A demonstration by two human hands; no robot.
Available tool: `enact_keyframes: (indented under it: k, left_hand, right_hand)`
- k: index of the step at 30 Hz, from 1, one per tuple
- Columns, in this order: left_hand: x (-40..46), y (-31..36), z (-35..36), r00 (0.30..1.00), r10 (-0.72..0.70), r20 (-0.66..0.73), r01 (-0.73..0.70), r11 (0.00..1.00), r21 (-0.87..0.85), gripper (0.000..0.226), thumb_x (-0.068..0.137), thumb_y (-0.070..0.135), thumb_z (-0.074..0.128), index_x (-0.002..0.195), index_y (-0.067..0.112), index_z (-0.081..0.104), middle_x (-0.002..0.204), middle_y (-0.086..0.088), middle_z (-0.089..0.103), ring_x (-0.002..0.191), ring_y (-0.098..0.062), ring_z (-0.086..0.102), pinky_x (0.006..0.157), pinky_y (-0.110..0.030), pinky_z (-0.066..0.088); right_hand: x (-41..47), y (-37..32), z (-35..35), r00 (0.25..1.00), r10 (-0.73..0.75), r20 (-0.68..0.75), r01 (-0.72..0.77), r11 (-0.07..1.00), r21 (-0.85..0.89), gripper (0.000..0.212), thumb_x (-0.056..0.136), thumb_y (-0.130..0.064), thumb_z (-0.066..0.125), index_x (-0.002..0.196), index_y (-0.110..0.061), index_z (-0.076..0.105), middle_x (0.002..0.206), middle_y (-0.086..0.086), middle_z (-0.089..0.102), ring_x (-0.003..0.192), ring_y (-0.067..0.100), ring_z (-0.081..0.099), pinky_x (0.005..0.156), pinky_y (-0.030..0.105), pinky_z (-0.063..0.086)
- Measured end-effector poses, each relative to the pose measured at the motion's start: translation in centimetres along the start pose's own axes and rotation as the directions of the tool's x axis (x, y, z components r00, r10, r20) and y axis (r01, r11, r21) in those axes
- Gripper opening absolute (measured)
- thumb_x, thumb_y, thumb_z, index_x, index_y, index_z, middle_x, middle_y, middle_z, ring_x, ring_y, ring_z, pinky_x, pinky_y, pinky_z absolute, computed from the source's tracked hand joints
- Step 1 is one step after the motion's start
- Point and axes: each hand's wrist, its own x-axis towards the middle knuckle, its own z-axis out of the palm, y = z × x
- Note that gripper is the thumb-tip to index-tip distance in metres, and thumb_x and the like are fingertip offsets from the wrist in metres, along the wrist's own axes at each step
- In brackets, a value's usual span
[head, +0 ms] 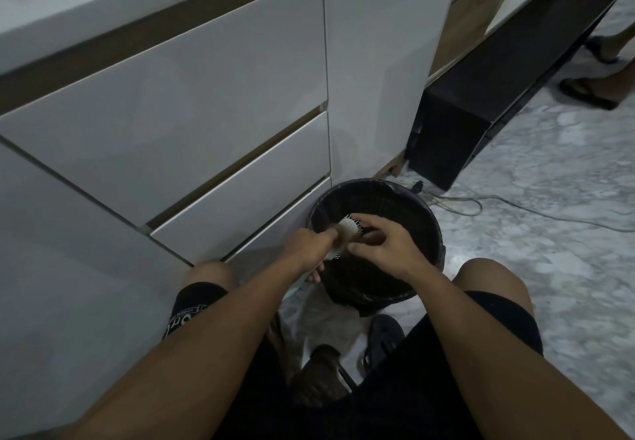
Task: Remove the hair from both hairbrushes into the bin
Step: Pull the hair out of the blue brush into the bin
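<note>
A round black bin point(431, 230) lined with a dark bag stands on the floor against the white cabinet. Over its opening my left hand point(309, 250) grips the wooden handle of a hairbrush point(348, 228) with pale bristles. My right hand point(388, 247) is on the brush head, its fingertips pinching at the bristles; any hair between them is too dark to make out. A second hairbrush does not show in this view.
White drawer fronts point(171, 130) fill the left. My knees flank the bin, with a dark sandal point(381, 340) on the marble floor between them. A black low unit point(481, 102) and loose cables point(498, 204) lie to the right. Another person's feet point(594, 89) stand far right.
</note>
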Motion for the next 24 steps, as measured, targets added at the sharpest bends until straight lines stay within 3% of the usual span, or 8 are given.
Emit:
enact_keyframes:
  k: [4, 7, 12, 15, 18, 21, 24]
  left_hand:
    - [-0.1, 0.3, 0.1, 0.999, 0.014, 0.029, -0.013, 0.999, -0.036, 0.05, 0.093, 0.039, 0.05, 0.092, -0.008, 0.065, 0.056, -0.014, 0.059, 0.031, -0.022, 0.053, 0.035, -0.02, 0.041]
    - [0.1, 0.0, 0.2, 0.999, 0.033, 0.017, -0.032, 0.999, -0.028, 0.048, 0.094, 0.039, 0.052, 0.084, -0.006, 0.064, 0.055, -0.014, 0.059, 0.029, -0.021, 0.052, 0.034, -0.02, 0.041]
    - [0.4, -1.1, 0.2, 0.999, 0.032, 0.004, -0.032, 0.999, -0.032, 0.049, 0.094, 0.041, 0.054, 0.078, -0.004, 0.064, 0.051, -0.012, 0.059, 0.028, -0.019, 0.051, 0.036, -0.022, 0.043]
    - [0.5, -1.1, 0.4, 0.999, 0.033, -0.02, -0.034, 0.998, -0.045, 0.049, 0.093, 0.042, 0.054, 0.076, -0.003, 0.063, 0.05, -0.011, 0.059, 0.028, -0.02, 0.052, 0.037, -0.023, 0.043]
    - [0.4, -0.8, 0.5, 0.999, 0.036, -0.014, -0.036, 0.998, -0.053, 0.048, 0.093, 0.043, 0.053, 0.082, -0.002, 0.063, 0.051, -0.011, 0.06, 0.029, -0.019, 0.053, 0.035, -0.022, 0.041]
    - [0.3, -0.5, 0.4, 0.999, 0.032, 0.001, -0.032, 0.998, -0.059, 0.046, 0.094, 0.043, 0.051, 0.085, -0.001, 0.063, 0.054, -0.012, 0.061, 0.032, -0.02, 0.054, 0.035, -0.021, 0.041]
    - [0.3, -0.2, 0.4, 1.0, 0.027, 0.012, -0.025, 0.996, -0.086, 0.047, 0.091, 0.044, 0.052, 0.085, -0.001, 0.064, 0.056, -0.013, 0.061, 0.034, -0.022, 0.056, 0.035, -0.022, 0.041]
  right_hand:
    - [0.0, 0.2, 0.7, 0.985, -0.125, -0.12, 0.101, 0.977, -0.189, 0.025, 0.078, -0.02, 0.078, 0.103, -0.019, 0.074, 0.109, -0.003, 0.064, 0.096, 0.009, 0.062, 0.085, 0.021, 0.051]
    - [0.3, 0.4, 0.3, 0.979, -0.094, -0.18, 0.035, 0.951, -0.307, 0.011, 0.085, -0.016, 0.07, 0.092, -0.022, 0.075, 0.094, -0.004, 0.072, 0.09, 0.011, 0.065, 0.087, 0.031, 0.054]
    - [0.4, 0.5, -0.2, 0.96, -0.02, -0.279, -0.08, 0.935, -0.344, 0.016, 0.088, -0.009, 0.062, 0.093, -0.022, 0.07, 0.09, -0.004, 0.07, 0.087, 0.013, 0.063, 0.084, 0.035, 0.054]
    - [0.3, 0.3, 0.0, 0.987, 0.037, -0.155, -0.067, 0.978, -0.196, 0.031, 0.084, -0.003, 0.062, 0.107, -0.022, 0.065, 0.101, -0.003, 0.067, 0.098, 0.013, 0.061, 0.088, 0.031, 0.052]
    - [0.1, 0.0, 0.6, 0.996, 0.09, 0.011, -0.09, 0.995, 0.03, 0.052, 0.077, -0.014, 0.071, 0.125, -0.025, 0.054, 0.12, -0.002, 0.059, 0.108, 0.017, 0.058, 0.089, 0.031, 0.051]
    - [0.1, 0.4, 1.4, 0.999, -0.002, -0.051, -0.004, 0.992, -0.129, 0.057, 0.071, -0.039, 0.077, 0.122, -0.029, 0.053, 0.123, -0.007, 0.056, 0.109, 0.01, 0.056, 0.09, 0.031, 0.051]
    - [0.1, 0.4, 1.6, 0.986, -0.14, -0.086, 0.108, 0.946, -0.306, 0.041, 0.069, -0.036, 0.082, 0.103, -0.027, 0.061, 0.11, -0.006, 0.059, 0.097, 0.011, 0.06, 0.084, 0.033, 0.055]
